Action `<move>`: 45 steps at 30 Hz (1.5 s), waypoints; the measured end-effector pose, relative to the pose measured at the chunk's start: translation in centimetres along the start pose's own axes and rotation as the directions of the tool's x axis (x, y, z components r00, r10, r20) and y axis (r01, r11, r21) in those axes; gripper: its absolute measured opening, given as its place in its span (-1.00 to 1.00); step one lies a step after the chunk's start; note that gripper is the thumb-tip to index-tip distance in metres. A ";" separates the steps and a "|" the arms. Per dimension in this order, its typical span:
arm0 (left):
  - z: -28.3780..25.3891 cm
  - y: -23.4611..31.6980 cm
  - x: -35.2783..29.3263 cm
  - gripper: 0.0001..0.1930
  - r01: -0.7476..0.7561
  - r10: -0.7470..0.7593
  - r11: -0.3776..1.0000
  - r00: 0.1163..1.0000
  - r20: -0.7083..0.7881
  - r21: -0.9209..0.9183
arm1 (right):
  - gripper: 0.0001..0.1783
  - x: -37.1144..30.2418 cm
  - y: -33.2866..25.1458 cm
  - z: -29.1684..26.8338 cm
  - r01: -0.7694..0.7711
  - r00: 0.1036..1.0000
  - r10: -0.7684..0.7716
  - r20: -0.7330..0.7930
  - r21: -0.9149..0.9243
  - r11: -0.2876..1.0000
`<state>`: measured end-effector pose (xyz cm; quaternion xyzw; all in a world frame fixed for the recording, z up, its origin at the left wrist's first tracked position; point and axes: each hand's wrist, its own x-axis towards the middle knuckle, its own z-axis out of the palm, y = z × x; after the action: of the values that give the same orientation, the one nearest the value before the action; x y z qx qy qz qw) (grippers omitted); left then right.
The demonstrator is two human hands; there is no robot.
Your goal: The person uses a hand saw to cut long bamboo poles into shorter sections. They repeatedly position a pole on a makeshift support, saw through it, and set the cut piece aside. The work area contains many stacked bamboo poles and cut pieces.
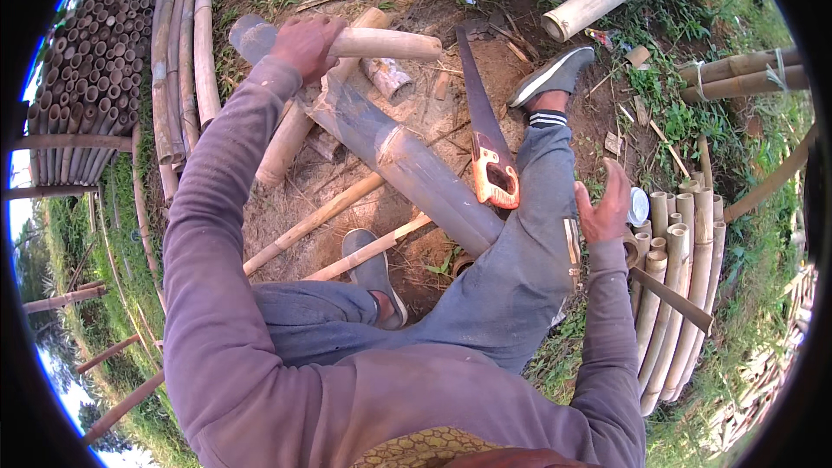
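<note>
Hovering above brown soil (299, 192) edged by grass (666, 91), the left hand (306, 45) clasps a bamboo piece (390, 43), the right hand (608, 210) splayed

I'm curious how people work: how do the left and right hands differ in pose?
The left hand curls around a bamboo piece; the right hand is open and holds nothing. The left hand reaches farther forward, while the right hand is farther back, beside the right leg. Both are bare.

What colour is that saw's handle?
The handle is orange with some paler patches; the head view shows it best.
</note>
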<state>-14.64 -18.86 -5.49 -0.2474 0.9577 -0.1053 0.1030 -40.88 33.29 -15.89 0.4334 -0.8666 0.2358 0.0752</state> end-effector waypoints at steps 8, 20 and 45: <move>-13.2 6.2 -12.9 -0.20 -0.463 0.585 0.743 0.800 0.133 -0.483 | -0.07 -2.5 -22.6 0.5 0.018 0.897 -0.215 0.386 0.454 0.891; -3.4 -2.4 -18.7 -0.27 -0.025 0.033 0.849 0.999 0.007 -0.528 | -0.43 -11.6 7.7 -34.8 -0.314 0.761 0.546 0.350 0.935 -0.161; 19.8 -2.2 -20.8 -0.05 0.616 -0.564 0.664 0.785 0.257 -0.425 | 0.22 3.1 -28.1 12.2 0.057 0.826 -0.145 0.544 0.176 0.983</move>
<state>9.09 -13.37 -20.84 -0.5669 0.8130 0.1243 0.0467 -19.79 10.90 -15.96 0.5329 -0.8062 0.1610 -0.2002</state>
